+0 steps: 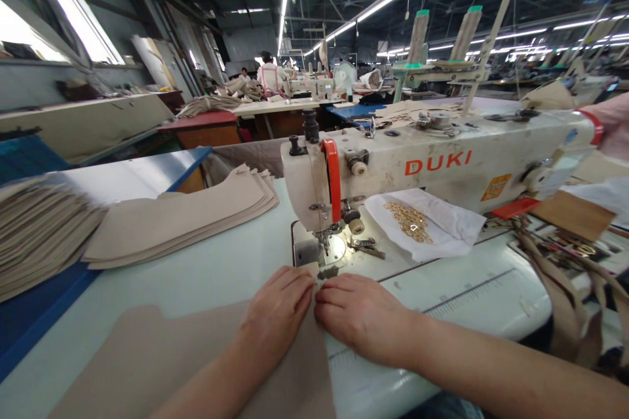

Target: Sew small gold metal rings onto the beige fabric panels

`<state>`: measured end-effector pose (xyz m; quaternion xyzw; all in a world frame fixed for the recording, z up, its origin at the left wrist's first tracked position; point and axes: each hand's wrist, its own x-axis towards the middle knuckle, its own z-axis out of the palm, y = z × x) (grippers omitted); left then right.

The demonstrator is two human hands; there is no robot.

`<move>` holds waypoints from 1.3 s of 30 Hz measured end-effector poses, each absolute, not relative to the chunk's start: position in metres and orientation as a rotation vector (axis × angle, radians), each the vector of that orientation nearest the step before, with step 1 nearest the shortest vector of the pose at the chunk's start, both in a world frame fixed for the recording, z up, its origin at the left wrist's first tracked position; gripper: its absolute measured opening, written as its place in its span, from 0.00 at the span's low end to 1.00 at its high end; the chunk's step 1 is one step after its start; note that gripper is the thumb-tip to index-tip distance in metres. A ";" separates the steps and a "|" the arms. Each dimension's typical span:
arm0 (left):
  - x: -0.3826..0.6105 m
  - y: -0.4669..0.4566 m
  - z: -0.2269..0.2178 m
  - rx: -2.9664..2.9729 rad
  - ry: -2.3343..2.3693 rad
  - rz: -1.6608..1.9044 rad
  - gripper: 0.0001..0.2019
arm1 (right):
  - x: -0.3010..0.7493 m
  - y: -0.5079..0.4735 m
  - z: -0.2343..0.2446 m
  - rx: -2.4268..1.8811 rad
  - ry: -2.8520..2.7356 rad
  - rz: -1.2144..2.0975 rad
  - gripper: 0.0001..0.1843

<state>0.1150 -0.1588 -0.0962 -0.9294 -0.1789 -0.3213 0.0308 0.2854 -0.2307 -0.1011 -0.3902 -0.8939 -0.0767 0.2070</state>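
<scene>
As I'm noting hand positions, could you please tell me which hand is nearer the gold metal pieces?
Right. The right hand is on the near side of the gold metal pieces, slightly left; the left hand is farther left, over the beige sheet.

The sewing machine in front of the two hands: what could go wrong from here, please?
The left hand and the right hand are close to the needle area, so either could be hurt if the sewing machine runs. The loose gold-coloured pieces on the white sheet might scatter if bumped.
</scene>
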 end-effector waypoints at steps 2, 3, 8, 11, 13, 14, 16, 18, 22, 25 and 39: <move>0.115 -0.159 -0.097 -2.879 -0.576 -0.976 0.12 | 0.285 -0.231 -0.101 -1.094 -2.489 -0.216 0.09; 0.114 -0.158 -0.098 -2.886 -0.589 -0.971 0.12 | 0.285 -0.231 -0.100 -1.100 -2.485 -0.217 0.09; 0.113 -0.159 -0.097 -2.912 -0.623 -1.003 0.10 | 0.284 -0.230 -0.096 -1.126 -2.462 -0.266 0.08; 0.112 -0.160 -0.096 -2.919 -0.625 -1.024 0.10 | 0.283 -0.229 -0.093 -1.139 -2.504 -0.288 0.05; 0.112 -0.160 -0.095 -2.926 -0.626 -1.030 0.10 | 0.282 -0.229 -0.091 -1.156 -2.527 -0.278 0.04; 0.112 -0.161 -0.094 -2.928 -0.626 -1.035 0.10 | 0.281 -0.229 -0.091 -1.166 -2.534 -0.271 0.03; 0.112 -0.161 -0.094 -2.936 -0.629 -1.044 0.10 | 0.280 -0.229 -0.091 -1.187 -2.537 -0.265 0.03; 0.111 -0.161 -0.094 -2.940 -0.639 -1.048 0.11 | 0.280 -0.229 -0.091 -1.198 -2.531 -0.263 0.03; 0.111 -0.162 -0.094 -2.946 -0.653 -1.043 0.10 | 0.280 -0.229 -0.094 -1.187 -2.512 -0.242 0.04; 0.109 -0.163 -0.093 -2.959 -0.674 -1.032 0.10 | 0.280 -0.229 -0.095 -1.197 -2.504 -0.230 0.03; 0.116 -0.158 -0.095 -2.915 -0.597 -1.034 0.12 | 0.288 -0.222 -0.089 -1.207 -2.569 -0.249 0.02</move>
